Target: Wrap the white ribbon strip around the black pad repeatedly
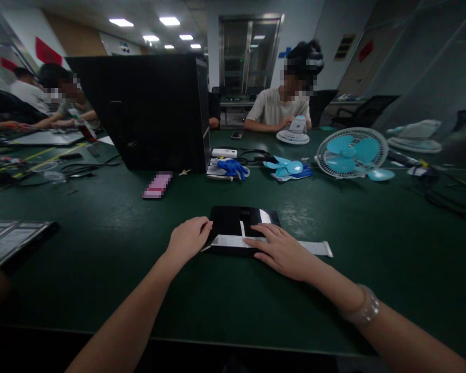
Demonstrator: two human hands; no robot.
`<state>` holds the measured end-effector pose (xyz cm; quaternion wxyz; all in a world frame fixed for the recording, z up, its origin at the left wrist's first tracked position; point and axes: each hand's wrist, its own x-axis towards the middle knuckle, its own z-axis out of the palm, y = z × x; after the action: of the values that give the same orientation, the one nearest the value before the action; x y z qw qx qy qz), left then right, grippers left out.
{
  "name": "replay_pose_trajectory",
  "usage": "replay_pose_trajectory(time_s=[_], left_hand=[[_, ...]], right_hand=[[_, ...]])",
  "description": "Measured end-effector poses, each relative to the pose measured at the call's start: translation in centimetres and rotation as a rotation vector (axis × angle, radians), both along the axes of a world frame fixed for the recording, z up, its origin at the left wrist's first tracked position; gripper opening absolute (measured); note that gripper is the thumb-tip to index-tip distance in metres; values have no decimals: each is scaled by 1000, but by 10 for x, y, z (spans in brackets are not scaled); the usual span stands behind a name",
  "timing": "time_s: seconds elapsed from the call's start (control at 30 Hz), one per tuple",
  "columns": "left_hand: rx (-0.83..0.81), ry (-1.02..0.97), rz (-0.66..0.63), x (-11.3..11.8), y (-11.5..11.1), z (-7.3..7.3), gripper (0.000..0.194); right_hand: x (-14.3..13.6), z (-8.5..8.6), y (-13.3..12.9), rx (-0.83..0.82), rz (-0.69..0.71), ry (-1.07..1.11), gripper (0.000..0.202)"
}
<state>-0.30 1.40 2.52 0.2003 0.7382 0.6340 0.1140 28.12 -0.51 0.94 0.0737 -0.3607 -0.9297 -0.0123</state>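
Note:
A flat, glossy black device (227, 220), perhaps a drive or panel, lies on the green table before me. Across its near side runs a white ribbon cable (227, 241), whose end sticks out past the right edge. My left hand (188, 238) is closed at the device's left edge, with the thumb toward the top; the other fingers are partly hidden. My right hand (281, 248) rests with its fingers spread over the ribbon cable and the device's right part. A narrow white strip (243, 229) stands out from the cable between the hands.
Behind stands a large black computer case (140, 114), with a pink phone (157, 185) and keys (185, 172) before it. Blue gloves (233, 168), turquoise fan blades (285, 167) and a fan (351, 153) lie farther back. A co-worker (281, 106) sits opposite, handling a white fan part (294, 132).

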Motion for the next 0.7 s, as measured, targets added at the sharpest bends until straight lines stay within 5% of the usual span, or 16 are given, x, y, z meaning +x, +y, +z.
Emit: replay_pose_trajectory(time_s=[0.7], left_hand=[[192, -61, 72, -1, -2, 1, 30]], right_hand=[[27, 5, 15, -255, -50, 35, 77]])
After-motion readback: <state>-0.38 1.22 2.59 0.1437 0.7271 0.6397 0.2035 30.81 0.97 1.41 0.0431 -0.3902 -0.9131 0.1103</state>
